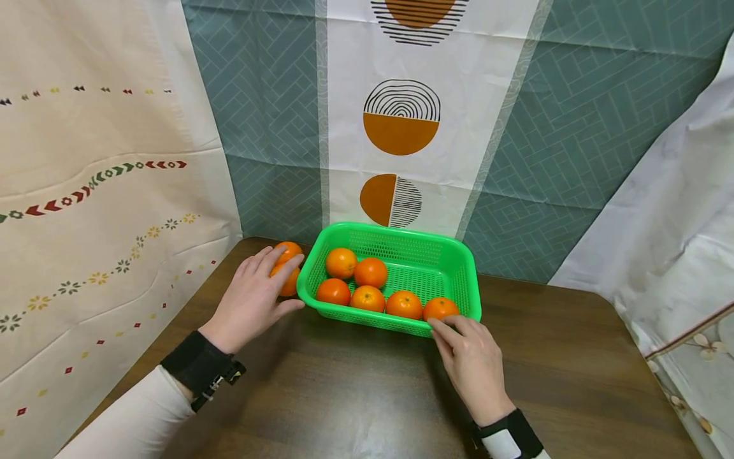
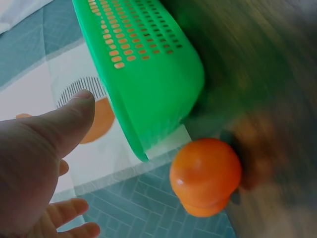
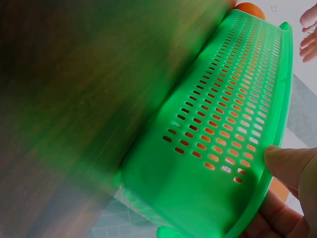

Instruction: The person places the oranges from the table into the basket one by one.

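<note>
A green plastic basket (image 1: pixel 459 274) with perforated walls holds several oranges (image 1: pixel 367 298), most of them along its near side and left end. Two more oranges (image 1: pixel 290 280) sit on the table just left of the basket, one behind the other, partly covered by fingers in the head view. My left hand (image 1: pixel 252 299) reaches over this pair with its fingers spread, and its thumb points toward the basket's left corner. In the left wrist view a gap separates those fingers from the nearer orange (image 2: pixel 205 171). At the basket's near right corner, my right hand (image 1: pixel 473 360) pinches the rim (image 3: pixel 277 124), thumb outside and fingers inside.
The brown wooden table (image 1: pixel 344 395) extends in front of the basket and to its right. Behind it hangs a teal and white patterned cloth (image 1: pixel 275 127). Cream embroidered fabric (image 1: pixel 103 255) borders the left side, and white fabric (image 1: pixel 676 210) the right.
</note>
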Action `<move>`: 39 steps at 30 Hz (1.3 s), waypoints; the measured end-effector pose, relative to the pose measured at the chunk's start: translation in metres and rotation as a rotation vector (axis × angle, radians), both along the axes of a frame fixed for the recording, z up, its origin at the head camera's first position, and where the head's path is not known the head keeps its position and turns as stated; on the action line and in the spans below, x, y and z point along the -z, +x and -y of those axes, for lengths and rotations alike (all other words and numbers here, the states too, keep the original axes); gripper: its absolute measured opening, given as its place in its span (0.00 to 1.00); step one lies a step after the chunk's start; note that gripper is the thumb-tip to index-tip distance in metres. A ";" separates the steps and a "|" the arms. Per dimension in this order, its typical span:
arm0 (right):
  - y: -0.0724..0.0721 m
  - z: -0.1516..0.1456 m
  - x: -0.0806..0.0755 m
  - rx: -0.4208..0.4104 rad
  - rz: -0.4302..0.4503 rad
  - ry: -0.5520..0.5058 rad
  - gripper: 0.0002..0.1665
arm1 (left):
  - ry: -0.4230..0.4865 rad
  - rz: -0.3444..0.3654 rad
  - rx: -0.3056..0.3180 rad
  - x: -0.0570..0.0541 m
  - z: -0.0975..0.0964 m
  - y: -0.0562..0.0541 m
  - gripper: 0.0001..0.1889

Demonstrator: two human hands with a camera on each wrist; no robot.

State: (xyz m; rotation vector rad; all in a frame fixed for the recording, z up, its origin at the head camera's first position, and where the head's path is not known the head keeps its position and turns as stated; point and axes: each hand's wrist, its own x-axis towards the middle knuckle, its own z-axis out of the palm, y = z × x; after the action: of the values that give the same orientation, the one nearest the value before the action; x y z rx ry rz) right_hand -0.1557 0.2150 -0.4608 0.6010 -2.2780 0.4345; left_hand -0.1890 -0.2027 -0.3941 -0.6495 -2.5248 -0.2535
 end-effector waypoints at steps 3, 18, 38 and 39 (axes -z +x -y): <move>0.000 0.000 0.000 -0.002 -0.008 0.000 0.20 | 0.004 0.027 -0.017 0.002 0.005 -0.005 0.48; 0.000 0.000 0.001 -0.001 -0.014 0.002 0.20 | 0.000 0.090 -0.064 0.016 0.023 -0.027 0.46; 0.000 0.000 0.000 -0.003 0.001 0.004 0.19 | -0.043 0.164 -0.071 0.036 0.023 -0.054 0.44; 0.000 0.000 -0.001 -0.003 0.001 0.003 0.19 | -0.045 0.168 -0.067 0.037 0.022 -0.055 0.45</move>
State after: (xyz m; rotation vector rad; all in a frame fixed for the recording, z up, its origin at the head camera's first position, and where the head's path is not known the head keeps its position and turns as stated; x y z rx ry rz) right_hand -0.1559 0.2151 -0.4602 0.6060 -2.2798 0.4329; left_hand -0.2436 -0.2246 -0.4312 -0.5809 -2.7148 -0.2365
